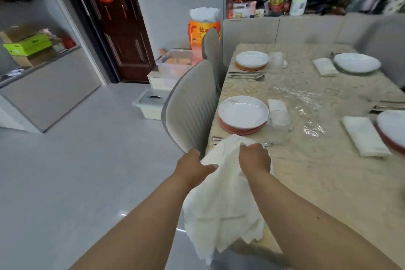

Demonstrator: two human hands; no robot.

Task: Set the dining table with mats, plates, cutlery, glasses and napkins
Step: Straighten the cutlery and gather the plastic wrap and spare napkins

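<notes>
A white cloth napkin [221,199] hangs unfolded over the near left corner of the dining table [328,173]. My left hand [192,165] pinches its left edge and my right hand [254,156] grips its top edge. Just beyond sits a white plate [243,112] on a red mat [238,130], with a clear glass [279,125] and a folded napkin [277,105] to its right. Cutlery [215,138] lies partly hidden under the held napkin. Farther back, another plate [252,59] rests on an orange mat, with cutlery [247,75] in front of it.
On the table's right side are two more plates [357,62] [392,126], folded napkins [363,136] [325,67] and cutlery [388,105]. Two grey chairs [190,105] stand at the left edge. Plastic boxes [151,103] sit on the floor by the door.
</notes>
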